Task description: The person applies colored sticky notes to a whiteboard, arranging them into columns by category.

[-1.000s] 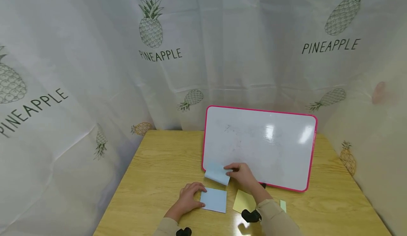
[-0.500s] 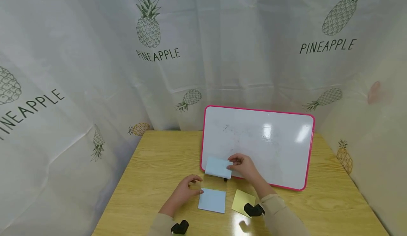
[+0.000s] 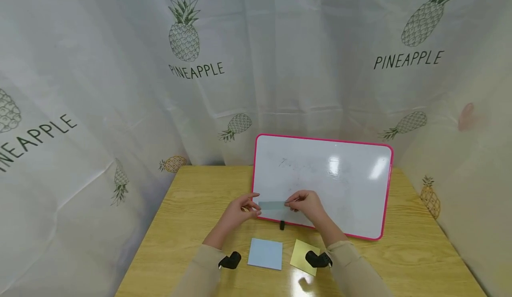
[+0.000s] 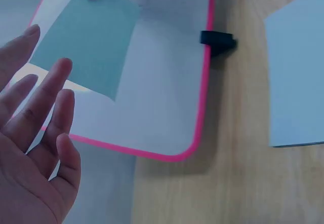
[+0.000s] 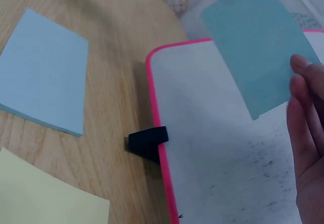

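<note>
A single blue sticky note (image 3: 272,205) is held up over the lower left of the whiteboard (image 3: 320,172). My right hand (image 3: 307,204) pinches its right edge between thumb and fingers. At the note's other edge, my left hand (image 3: 242,210) has its fingers spread and loosely bent, the fingertips close by. The left wrist view shows the note (image 4: 86,36) beyond those fingertips, overlapping the board. A blue sticky note pad (image 3: 265,254) lies on the table in front, and beside it is a yellow pad (image 3: 301,256), partly hidden by the right wrist camera.
The whiteboard has a pink frame and leans back near the curtain (image 3: 296,66) at the rear of the wooden table (image 3: 200,199). A black foot (image 5: 148,140) juts from its lower edge. Dark smudges mark its surface.
The right hand has lifted the note away from above the blue pad and onto the board's lower left. The left hand has left the pad and moved up to the note's left edge.
</note>
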A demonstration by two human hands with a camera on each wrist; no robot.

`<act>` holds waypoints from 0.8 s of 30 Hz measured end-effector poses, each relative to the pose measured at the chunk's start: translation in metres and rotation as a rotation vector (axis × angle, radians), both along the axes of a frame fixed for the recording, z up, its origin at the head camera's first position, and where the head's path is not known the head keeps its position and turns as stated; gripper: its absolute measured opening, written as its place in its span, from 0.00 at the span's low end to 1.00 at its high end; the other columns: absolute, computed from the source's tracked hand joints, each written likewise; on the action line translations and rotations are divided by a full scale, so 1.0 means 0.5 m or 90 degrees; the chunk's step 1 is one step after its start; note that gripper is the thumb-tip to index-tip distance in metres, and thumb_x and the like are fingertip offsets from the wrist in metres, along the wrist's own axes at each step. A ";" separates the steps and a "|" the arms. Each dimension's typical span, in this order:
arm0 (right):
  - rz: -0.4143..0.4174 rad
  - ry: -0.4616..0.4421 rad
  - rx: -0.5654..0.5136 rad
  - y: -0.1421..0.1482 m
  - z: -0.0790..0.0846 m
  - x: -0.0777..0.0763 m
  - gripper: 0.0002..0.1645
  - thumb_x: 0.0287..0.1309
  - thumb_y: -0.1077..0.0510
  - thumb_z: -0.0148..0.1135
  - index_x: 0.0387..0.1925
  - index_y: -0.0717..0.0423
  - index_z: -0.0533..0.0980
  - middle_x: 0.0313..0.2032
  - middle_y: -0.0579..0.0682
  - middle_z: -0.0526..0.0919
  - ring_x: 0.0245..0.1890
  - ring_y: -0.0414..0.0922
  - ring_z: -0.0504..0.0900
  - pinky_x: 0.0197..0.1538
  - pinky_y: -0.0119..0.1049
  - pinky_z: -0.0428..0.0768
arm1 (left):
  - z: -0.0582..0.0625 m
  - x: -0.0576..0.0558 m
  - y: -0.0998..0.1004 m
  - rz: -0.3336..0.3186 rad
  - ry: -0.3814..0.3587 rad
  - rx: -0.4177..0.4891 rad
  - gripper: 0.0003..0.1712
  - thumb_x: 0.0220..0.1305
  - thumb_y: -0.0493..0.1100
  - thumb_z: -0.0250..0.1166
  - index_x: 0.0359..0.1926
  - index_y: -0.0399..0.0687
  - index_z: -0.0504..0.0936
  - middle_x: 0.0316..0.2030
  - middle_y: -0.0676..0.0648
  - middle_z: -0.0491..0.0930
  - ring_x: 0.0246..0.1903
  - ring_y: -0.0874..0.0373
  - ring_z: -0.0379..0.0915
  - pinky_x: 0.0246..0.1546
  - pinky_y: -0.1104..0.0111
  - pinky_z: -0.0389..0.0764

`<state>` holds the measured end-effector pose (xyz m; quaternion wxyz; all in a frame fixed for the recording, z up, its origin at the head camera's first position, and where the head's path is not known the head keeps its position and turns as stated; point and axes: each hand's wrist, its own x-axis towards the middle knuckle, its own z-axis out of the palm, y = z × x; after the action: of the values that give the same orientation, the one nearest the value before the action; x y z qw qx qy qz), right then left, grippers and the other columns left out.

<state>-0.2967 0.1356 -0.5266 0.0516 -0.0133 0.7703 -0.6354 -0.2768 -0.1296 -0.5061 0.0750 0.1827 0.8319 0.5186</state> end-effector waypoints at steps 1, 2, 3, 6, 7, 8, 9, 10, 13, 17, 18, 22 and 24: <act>0.003 0.002 -0.014 -0.001 0.004 -0.001 0.02 0.50 0.66 0.73 0.28 0.61 0.85 0.27 0.54 0.86 0.26 0.47 0.83 0.33 0.39 0.82 | 0.007 -0.005 0.002 0.001 0.004 0.001 0.30 0.61 0.41 0.69 0.63 0.41 0.74 0.37 0.51 0.84 0.38 0.56 0.76 0.38 0.65 0.77; 0.005 0.005 -0.029 -0.002 0.007 -0.001 0.02 0.50 0.68 0.72 0.28 0.62 0.85 0.28 0.55 0.86 0.28 0.48 0.84 0.35 0.40 0.83 | 0.014 -0.009 0.004 0.003 0.005 0.003 0.28 0.62 0.41 0.69 0.62 0.41 0.75 0.37 0.51 0.84 0.38 0.56 0.77 0.39 0.64 0.77; 0.007 0.007 -0.044 -0.002 0.010 -0.001 0.02 0.50 0.68 0.72 0.28 0.61 0.85 0.29 0.55 0.86 0.30 0.49 0.85 0.37 0.41 0.83 | 0.020 -0.013 0.004 0.007 0.005 0.005 0.27 0.62 0.42 0.69 0.61 0.41 0.76 0.38 0.51 0.84 0.38 0.56 0.77 0.39 0.64 0.77; 0.014 0.029 -0.063 -0.001 0.018 -0.002 0.03 0.50 0.65 0.73 0.30 0.61 0.86 0.33 0.54 0.87 0.35 0.49 0.85 0.42 0.44 0.82 | 0.036 -0.024 0.009 0.031 -0.008 0.023 0.23 0.63 0.46 0.68 0.57 0.43 0.80 0.40 0.51 0.83 0.40 0.55 0.76 0.41 0.62 0.78; 0.015 0.040 -0.068 -0.001 0.021 -0.003 0.05 0.51 0.63 0.73 0.31 0.61 0.86 0.34 0.53 0.87 0.36 0.49 0.85 0.43 0.44 0.82 | 0.040 -0.028 0.012 0.045 -0.021 0.034 0.22 0.63 0.49 0.68 0.56 0.45 0.81 0.41 0.51 0.82 0.41 0.55 0.76 0.43 0.60 0.78; 0.015 0.053 -0.067 0.001 0.024 -0.004 0.07 0.51 0.61 0.74 0.32 0.61 0.86 0.35 0.53 0.87 0.37 0.48 0.85 0.44 0.45 0.82 | 0.043 -0.032 0.015 0.059 -0.030 0.045 0.22 0.63 0.51 0.68 0.54 0.46 0.83 0.41 0.51 0.82 0.42 0.55 0.76 0.45 0.58 0.78; 0.015 0.064 -0.062 0.001 0.036 -0.002 0.09 0.51 0.59 0.74 0.33 0.62 0.86 0.37 0.52 0.87 0.39 0.48 0.84 0.44 0.45 0.81 | 0.046 -0.037 0.019 0.077 -0.039 0.052 0.21 0.62 0.53 0.68 0.52 0.47 0.84 0.42 0.51 0.82 0.42 0.55 0.76 0.45 0.58 0.78; 0.008 0.070 -0.055 0.001 0.040 -0.003 0.11 0.50 0.58 0.75 0.34 0.61 0.87 0.38 0.52 0.87 0.40 0.47 0.84 0.45 0.46 0.81 | 0.050 -0.040 0.023 0.093 -0.048 0.059 0.21 0.62 0.55 0.68 0.50 0.49 0.85 0.42 0.51 0.82 0.44 0.55 0.76 0.47 0.57 0.78; -0.017 0.082 -0.040 -0.001 0.049 -0.012 0.12 0.48 0.56 0.76 0.36 0.57 0.87 0.40 0.50 0.87 0.41 0.46 0.83 0.44 0.42 0.81 | 0.056 -0.057 0.035 0.128 -0.058 0.072 0.18 0.60 0.55 0.70 0.46 0.51 0.87 0.42 0.51 0.82 0.44 0.55 0.76 0.48 0.58 0.77; -0.049 0.079 -0.044 -0.010 0.051 -0.027 0.12 0.47 0.61 0.77 0.37 0.54 0.87 0.41 0.49 0.86 0.42 0.46 0.83 0.42 0.35 0.81 | 0.066 -0.079 0.051 0.150 -0.034 0.060 0.13 0.59 0.47 0.72 0.45 0.51 0.87 0.37 0.52 0.80 0.38 0.55 0.72 0.36 0.65 0.76; -0.055 0.079 -0.054 -0.013 0.054 -0.030 0.12 0.47 0.62 0.76 0.38 0.55 0.87 0.41 0.50 0.85 0.42 0.46 0.83 0.42 0.34 0.81 | 0.069 -0.084 0.054 0.156 -0.025 0.058 0.13 0.58 0.45 0.72 0.45 0.51 0.87 0.35 0.51 0.78 0.36 0.55 0.70 0.33 0.67 0.75; -0.091 0.083 -0.091 -0.026 0.062 -0.041 0.13 0.49 0.65 0.74 0.40 0.58 0.86 0.44 0.52 0.83 0.43 0.48 0.81 0.44 0.34 0.81 | 0.078 -0.105 0.066 0.173 0.010 0.070 0.17 0.58 0.42 0.72 0.50 0.50 0.85 0.32 0.47 0.73 0.33 0.55 0.65 0.30 0.68 0.70; -0.114 0.081 -0.111 -0.031 0.065 -0.047 0.14 0.49 0.65 0.74 0.41 0.58 0.85 0.45 0.52 0.83 0.44 0.48 0.81 0.44 0.33 0.81 | 0.081 -0.114 0.070 0.182 0.019 0.081 0.19 0.58 0.41 0.72 0.52 0.51 0.84 0.35 0.47 0.74 0.36 0.54 0.67 0.32 0.69 0.72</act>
<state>-0.3199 0.1199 -0.4942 -0.0556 0.0103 0.7123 -0.6996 -0.3336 -0.0944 -0.4656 -0.0240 0.0747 0.8159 0.5729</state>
